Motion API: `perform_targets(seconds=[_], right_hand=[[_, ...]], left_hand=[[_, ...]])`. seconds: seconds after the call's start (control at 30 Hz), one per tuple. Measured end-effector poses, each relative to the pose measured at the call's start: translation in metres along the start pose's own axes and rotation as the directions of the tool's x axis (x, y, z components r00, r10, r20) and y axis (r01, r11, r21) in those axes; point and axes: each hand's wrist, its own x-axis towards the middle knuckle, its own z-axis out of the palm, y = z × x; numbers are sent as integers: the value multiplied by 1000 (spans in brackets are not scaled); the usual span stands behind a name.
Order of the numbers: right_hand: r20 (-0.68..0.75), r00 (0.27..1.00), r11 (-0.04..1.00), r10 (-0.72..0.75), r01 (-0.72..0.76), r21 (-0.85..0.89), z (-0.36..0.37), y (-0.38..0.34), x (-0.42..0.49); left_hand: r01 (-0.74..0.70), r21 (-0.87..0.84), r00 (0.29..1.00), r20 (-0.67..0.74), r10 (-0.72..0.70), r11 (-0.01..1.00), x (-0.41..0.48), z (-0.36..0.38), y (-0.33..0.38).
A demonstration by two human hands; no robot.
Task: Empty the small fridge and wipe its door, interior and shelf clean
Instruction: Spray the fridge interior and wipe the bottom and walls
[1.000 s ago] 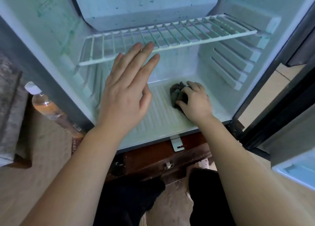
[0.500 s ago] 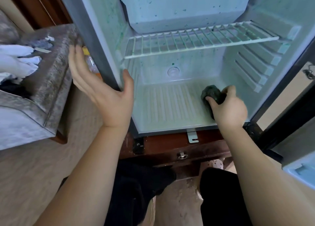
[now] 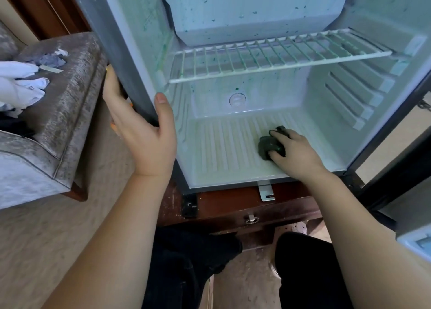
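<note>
Dark green cloth (image 3: 268, 145) wadded under right hand (image 3: 297, 156), fingers curled over it, pressed to ribbed fridge floor (image 3: 224, 145) right of centre. Left hand (image 3: 144, 138) grips fridge (image 3: 121, 40) by its side wall: thumb on front edge, fingers behind. Interior empty; green specks on back wall and wire shelf (image 3: 279, 54). Risk: hard strokes could shift the cabinet on its wooden stand (image 3: 233, 203) if left grip slackens; loaded cloth may just smear.
</note>
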Motion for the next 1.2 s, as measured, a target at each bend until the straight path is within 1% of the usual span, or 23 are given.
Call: perform_targets(seconds=[0.13,0.2,0.23,0.27,0.3,0.33,0.37,0.4,0.43,0.47,0.5,0.53,0.6,0.67,0.73,0.8,0.83,0.9,0.93,0.97,1.07,1.13,1.2], right_hand=[[-125,991,999,35,-39,-31,-1,-4,1],[-157,983,995,98,-96,20,-4,-5,6],[-198,968,985,156,-138,100,-6,-4,9],[-253,938,958,238,-184,221,-10,-5,12],[-290,890,896,352,-230,380,-13,-4,16],[-279,830,776,482,-258,575,-16,-3,21],[-193,775,577,602,-255,776,-21,-2,30],[-33,739,303,673,-235,923,-25,-1,40],[127,732,28,670,-196,980,-27,2,53],[217,736,-173,641,-137,975,-28,4,66],[241,747,-277,619,-80,958,-29,4,77],[231,754,-310,615,-38,950,-30,3,89],[171,769,-319,616,45,946,-34,-4,109],[111,772,-305,626,112,946,-37,-15,123],[90,725,-260,682,125,958,-35,-22,127],[35,708,-215,706,167,962,-27,-26,129],[-29,702,-159,711,200,967,-23,-30,131],[-188,698,35,691,227,973,-18,-43,136],[-255,697,147,671,212,966,-15,-50,140],[-301,701,233,647,194,953,-12,-57,142],[-435,662,460,610,151,875,-6,-62,142],[-478,664,533,575,138,835,-5,-58,140],[-486,687,577,540,118,808,-1,-66,136]], left_hand=[[3,-10,1000,22,-3,1000,-2,-3,-1],[-10,-3,1000,22,10,1000,1,-2,-1],[-26,2,999,21,26,1000,2,-2,-3],[-42,5,999,18,42,999,4,-1,-4],[-55,6,998,14,55,998,5,-1,-5],[-63,1,998,2,63,998,6,1,-6],[-70,-4,997,-15,70,998,6,2,-7],[-77,-3,997,-31,77,997,6,4,-10],[-88,2,995,-44,88,996,6,6,-12],[-103,5,993,-55,103,995,5,8,-14],[-120,4,991,-66,120,993,5,9,-15],[-140,1,987,-79,140,990,5,11,-16],[-189,7,977,-98,189,982,6,12,-18],[-227,40,967,-109,230,973,3,13,-20],[-244,51,963,-106,248,969,1,14,-21],[-246,55,963,-101,251,968,1,15,-22],[-242,54,964,-104,246,969,1,15,-21],[-216,34,970,-111,218,976,1,14,-19],[-197,15,975,-106,197,980,1,14,-18],[-180,4,979,-96,179,984,1,14,-16],[-140,24,986,-83,141,990,3,12,-12],[-126,48,989,-78,129,991,4,11,-11],[-116,64,990,-67,120,991,4,11,-9]])
